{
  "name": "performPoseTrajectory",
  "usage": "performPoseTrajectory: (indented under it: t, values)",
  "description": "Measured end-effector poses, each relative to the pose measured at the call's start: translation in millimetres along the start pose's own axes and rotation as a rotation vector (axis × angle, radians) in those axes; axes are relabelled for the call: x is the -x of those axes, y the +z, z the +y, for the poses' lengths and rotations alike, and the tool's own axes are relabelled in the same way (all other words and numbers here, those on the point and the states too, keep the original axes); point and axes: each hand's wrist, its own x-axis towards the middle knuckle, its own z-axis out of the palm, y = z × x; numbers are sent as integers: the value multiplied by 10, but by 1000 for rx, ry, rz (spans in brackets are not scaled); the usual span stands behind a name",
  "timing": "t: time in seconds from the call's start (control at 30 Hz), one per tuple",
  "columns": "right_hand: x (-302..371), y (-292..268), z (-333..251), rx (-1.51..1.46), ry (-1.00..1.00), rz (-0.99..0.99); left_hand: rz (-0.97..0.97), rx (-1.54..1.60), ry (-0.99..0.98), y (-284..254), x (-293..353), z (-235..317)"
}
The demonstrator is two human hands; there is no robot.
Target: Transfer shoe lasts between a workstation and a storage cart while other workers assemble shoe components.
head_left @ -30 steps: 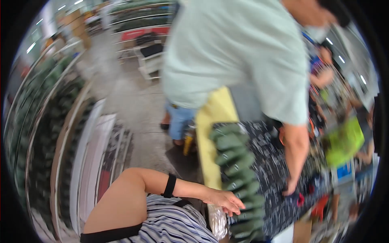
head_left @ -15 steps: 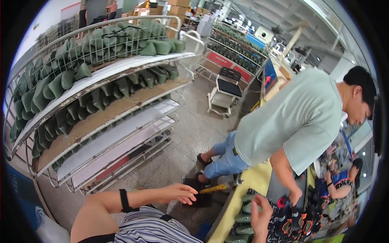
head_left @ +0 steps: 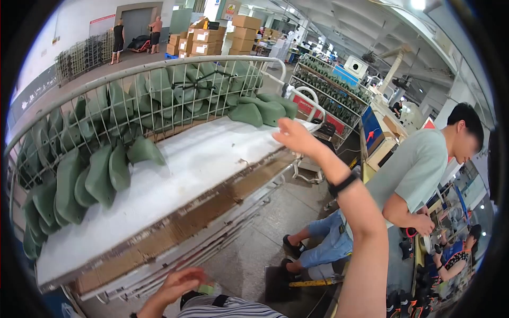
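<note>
My right arm reaches up and forward to the top shelf of a rack. My right hand point(head_left: 298, 137) is beside a small group of green shoe lasts point(head_left: 263, 110) at the shelf's right end; its fingers are apart and I see nothing in them. Low at the front, my left hand point(head_left: 177, 287) hovers near my striped shirt with fingers loosely stretched and slightly blurred, holding nothing I can see. More green shoe lasts point(head_left: 95, 185) stand crowded at the left of the white shelf board point(head_left: 191, 159) and along its back rail.
A wire rail point(head_left: 159, 66) borders the shelf's back. Lower shelves point(head_left: 212, 217) lie beneath. A co-worker point(head_left: 408, 175) in a pale green shirt stands at a bench on the right. Another loaded rack point(head_left: 331, 85) and stacked cartons point(head_left: 207, 40) are farther back.
My view has turned toward the rack, which now looks nearer. My right hand has moved from beside the bench to the shelf's lasts. My left hand is lower and farther left.
</note>
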Motion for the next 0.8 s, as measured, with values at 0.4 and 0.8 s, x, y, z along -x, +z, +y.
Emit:
performPoseTrajectory:
  t: [0.4, 0.8]
  values:
    - [-1279, 425, 4, 318, 135, -162, 230, 53, 182, 13, -198, -67]
    - [1161, -567, -169, -643, 18, -305, -287, 620, 136, 905, -1751, 261]
